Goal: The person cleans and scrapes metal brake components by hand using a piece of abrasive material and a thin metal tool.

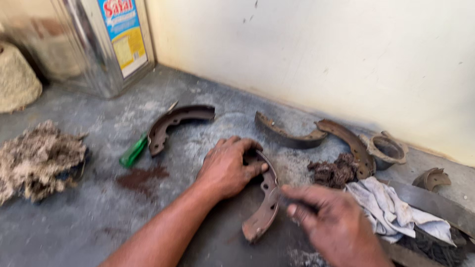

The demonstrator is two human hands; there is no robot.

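A rusty curved brake shoe (266, 205) lies on the grey concrete floor (99, 217) in front of me. My left hand (227, 167) presses down on its upper end and grips it. My right hand (330, 220) is blurred at the shoe's right edge, with fingers pinched together on something small and dark that I cannot make out.
More brake shoes lie nearby: one (174, 123) at the left by a green-handled screwdriver (133, 151), two (289, 136) (352, 144) near the wall. A metal ring part (387, 149), a dirty white rag (396, 210), a clump of brown waste (334, 172), fibrous waste (37, 160) and a shiny tin (101, 42) surround them.
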